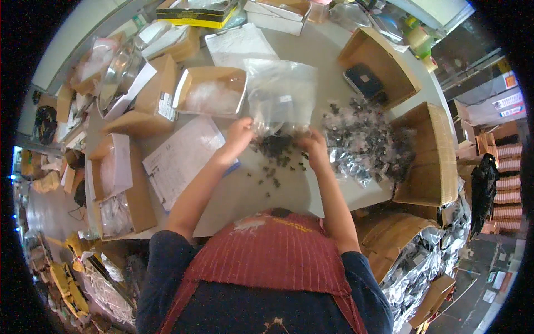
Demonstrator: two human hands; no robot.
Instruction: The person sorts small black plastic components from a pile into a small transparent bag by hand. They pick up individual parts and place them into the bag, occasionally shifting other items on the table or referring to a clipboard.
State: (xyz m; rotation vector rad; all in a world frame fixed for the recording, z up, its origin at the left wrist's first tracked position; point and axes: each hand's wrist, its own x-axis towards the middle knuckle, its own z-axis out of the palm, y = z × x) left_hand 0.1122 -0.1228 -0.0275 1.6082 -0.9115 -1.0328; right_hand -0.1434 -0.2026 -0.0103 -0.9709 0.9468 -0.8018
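Observation:
A large clear plastic bag (282, 94) stretches between my two hands, reaching away from me over the table. My left hand (240, 137) pinches its near left corner. At the near right corner, my right hand (315, 146) has its fingers closed on the bag. Small black parts (273, 147) form a dark pile under the bag's near edge, and several lie scattered toward me. Whether any of the pile is inside the bag I cannot tell. To the right of my right hand spreads a heap of small bagged black parts (361, 131).
An open carton of thin clear bags (214, 97) stands left of the bag, with papers (183, 158) nearer me. Cardboard boxes (142, 108) line the left side. Two tipped cartons, one far (384, 61) and one near (431, 156), border the heap at right.

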